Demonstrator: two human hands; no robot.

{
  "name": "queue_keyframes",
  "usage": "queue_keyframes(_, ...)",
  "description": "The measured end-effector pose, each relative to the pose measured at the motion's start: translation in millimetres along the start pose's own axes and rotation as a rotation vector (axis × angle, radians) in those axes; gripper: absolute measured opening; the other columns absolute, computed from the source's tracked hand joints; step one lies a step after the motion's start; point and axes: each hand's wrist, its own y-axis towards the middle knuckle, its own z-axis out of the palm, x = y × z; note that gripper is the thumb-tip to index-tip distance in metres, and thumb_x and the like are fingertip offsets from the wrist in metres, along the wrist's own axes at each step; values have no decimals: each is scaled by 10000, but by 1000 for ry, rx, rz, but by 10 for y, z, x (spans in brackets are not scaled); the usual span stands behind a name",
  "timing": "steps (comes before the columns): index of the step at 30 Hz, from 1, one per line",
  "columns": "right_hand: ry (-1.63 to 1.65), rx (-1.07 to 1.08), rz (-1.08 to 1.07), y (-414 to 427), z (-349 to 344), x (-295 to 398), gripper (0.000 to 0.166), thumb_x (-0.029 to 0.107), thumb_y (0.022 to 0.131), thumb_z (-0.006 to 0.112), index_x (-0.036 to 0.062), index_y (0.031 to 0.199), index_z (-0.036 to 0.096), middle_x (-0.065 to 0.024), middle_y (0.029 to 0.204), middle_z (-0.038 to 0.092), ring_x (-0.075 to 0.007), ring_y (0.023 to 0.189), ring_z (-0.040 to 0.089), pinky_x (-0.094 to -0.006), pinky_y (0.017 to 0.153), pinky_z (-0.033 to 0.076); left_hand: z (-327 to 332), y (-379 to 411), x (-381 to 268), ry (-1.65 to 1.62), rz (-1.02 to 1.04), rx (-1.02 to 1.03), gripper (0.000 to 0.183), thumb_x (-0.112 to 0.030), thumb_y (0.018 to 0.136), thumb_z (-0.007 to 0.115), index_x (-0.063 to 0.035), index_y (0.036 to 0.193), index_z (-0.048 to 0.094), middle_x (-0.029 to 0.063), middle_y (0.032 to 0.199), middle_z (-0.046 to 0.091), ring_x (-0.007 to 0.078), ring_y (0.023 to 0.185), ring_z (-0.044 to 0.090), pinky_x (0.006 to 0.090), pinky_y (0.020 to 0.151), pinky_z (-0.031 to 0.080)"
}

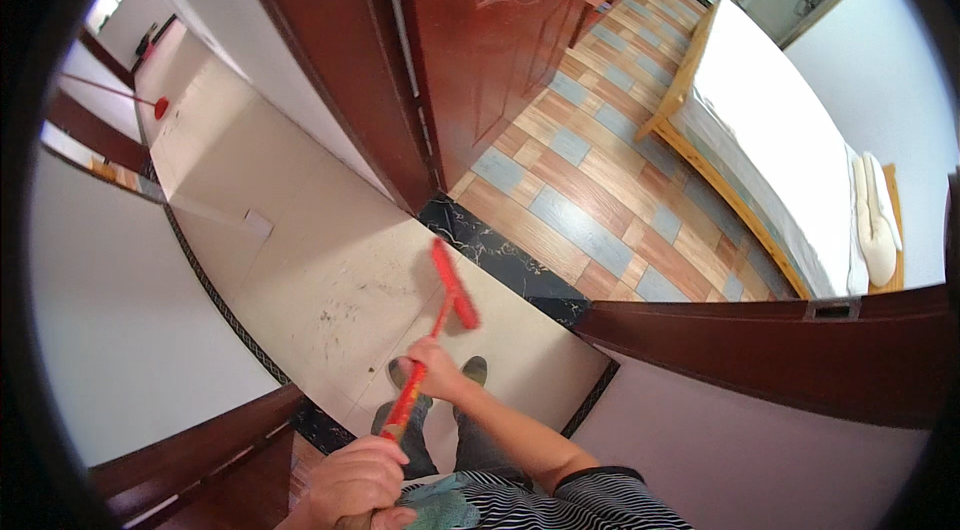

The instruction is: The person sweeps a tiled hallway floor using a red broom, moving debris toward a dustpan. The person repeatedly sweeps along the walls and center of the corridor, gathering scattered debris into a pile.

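A broom with a red head (455, 290) and a red handle (403, 410) reaches away from my body, its head over the pale floor tiles beside a black marble threshold (502, 260). My left hand (358, 481) is wrapped around the upper end of the handle, low in the picture. Farther down the shaft, my right hand (436, 371) grips it near the broom head. Dark scraps of dirt (330, 316) lie scattered on the tiles to the left of the head. My shoes (474, 369) stand just behind my right hand.
An open brown door (502, 42) adjoins the threshold. Beyond it, a bed (772, 132) with a wooden frame stands on patterned flooring. A red long-handled dustpan (161, 108) is farther up the hallway. White walls (135, 305) edge the passage.
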Motion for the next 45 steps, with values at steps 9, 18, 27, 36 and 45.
queue_keyframes(9,-409,168,304,-424,-807,-954,225,139,728,644,25,587,510,-175,629,537,-387,655,533,-460,638,428,115,31,1229,-271,-113,-171,54,55,812,565,35,766,546,114,766,584,237,720,580,357,762,477)
queue_keyframes(18,-190,82,147,718,973,-887,186,125,728,629,19,608,535,-190,628,536,-387,663,521,-458,625,424,-1246,-237,1211,-68,-255,-445,70,35,816,534,74,798,590,87,748,597,144,658,535,258,614,424)
queue_keyframes(27,105,128,86,1682,1883,-486,237,69,762,616,21,590,460,-157,605,498,-346,652,492,-431,622,408,-2024,-49,886,102,10,-281,171,46,755,541,2,611,461,112,658,525,225,527,486,332,550,415)
queue_keyframes(36,-40,356,-56,1808,1229,-83,192,77,708,616,28,587,476,-158,611,493,-370,660,508,-445,624,413,-2261,-19,608,-61,46,27,235,-20,725,691,-5,612,486,95,636,533,268,592,540,421,729,496)
queue_keyframes(45,-295,536,13,1833,550,-1132,218,106,702,623,33,568,468,-148,597,518,-368,638,518,-441,608,422,-1802,-84,1770,-207,127,-317,136,72,733,654,10,760,536,105,732,551,284,694,557,405,770,475)
